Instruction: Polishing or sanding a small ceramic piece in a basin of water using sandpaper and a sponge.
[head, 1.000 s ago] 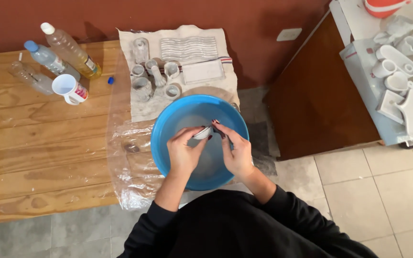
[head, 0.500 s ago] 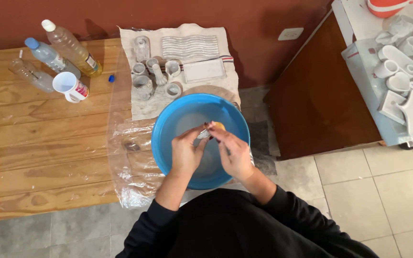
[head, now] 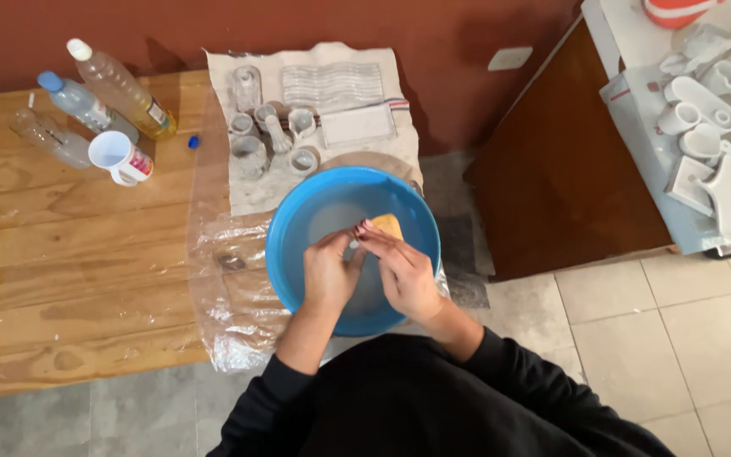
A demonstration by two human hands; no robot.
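A wooden table [head: 61, 279] carries a clear plastic sheet [head: 222, 313] at its right end. Far left stand three plastic bottles [head: 86, 106] and a white mug [head: 118, 158]; a blue cap [head: 192, 142] lies just right.

Yellow sponge [head: 388, 225] now exposed beyond fingers [head: 374, 233].

Red wall [head: 433, 25] — tiled floor [head: 653, 338]

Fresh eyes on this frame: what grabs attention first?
The bright blue basin at the table's near edge, on clear plastic sheet, with the left hand and right hand meeting inside it; the right hand holds a small yellow sponge. Behind it, small grey-white pieces sit on a cloth; plastic bottles and a white cup stand far left.
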